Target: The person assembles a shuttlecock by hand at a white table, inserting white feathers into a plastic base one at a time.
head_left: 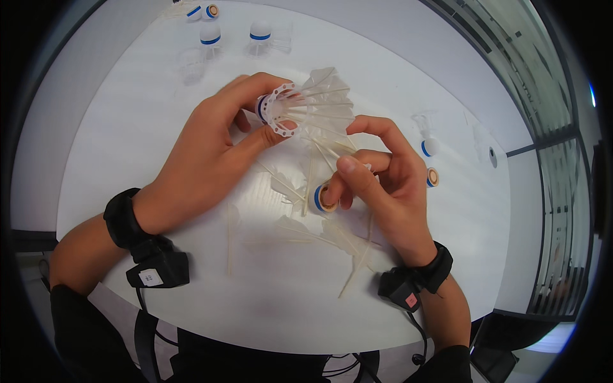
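Note:
My left hand is closed on a shuttlecock tipped on its side above the table. Its blue-banded cap points left, a white ring with holes circles its neck, and its pale feathers fan to the right. My right hand is closed beside it, its index fingertip near the feather edge. A thin pale shaft runs to the right thumb and a small white bit shows behind it; it looks like a feather, mostly hidden. Just below the fingers is a blue-banded cap with a tan inside. Loose feathers lie beneath both hands.
More feathers lie nearer me on the white table. Blue-banded white caps and clear plastic skirts stand at the far left. On the right are another cap and a tan-centred cap. Cables hang from both wrist devices.

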